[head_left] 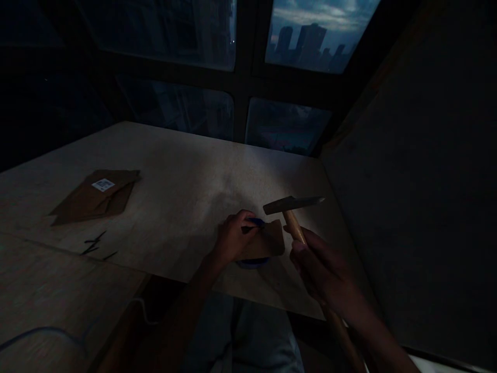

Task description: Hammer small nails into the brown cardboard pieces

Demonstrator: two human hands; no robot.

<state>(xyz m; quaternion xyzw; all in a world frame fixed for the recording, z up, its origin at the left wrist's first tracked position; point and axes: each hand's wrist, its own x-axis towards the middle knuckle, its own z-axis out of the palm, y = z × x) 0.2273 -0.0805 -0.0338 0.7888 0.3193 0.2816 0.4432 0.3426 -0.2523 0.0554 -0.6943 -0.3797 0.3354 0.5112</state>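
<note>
My right hand [326,272] is closed round the wooden handle of a hammer [292,205], whose dark metal head hangs just above a small brown piece [267,241]. My left hand [233,238] pinches a small blue item [256,222] at the top edge of that brown piece and holds it against the wooden board [186,191]. A blue curved rim [252,263] shows under the brown piece. The room is very dark.
A brown paper packet [97,196] with a white label lies at the board's left. Several dark nails [95,246] lie near it by a seam. A second board [58,305] sits lower left. Dark windows stand behind; a wall panel [407,207] rises on the right.
</note>
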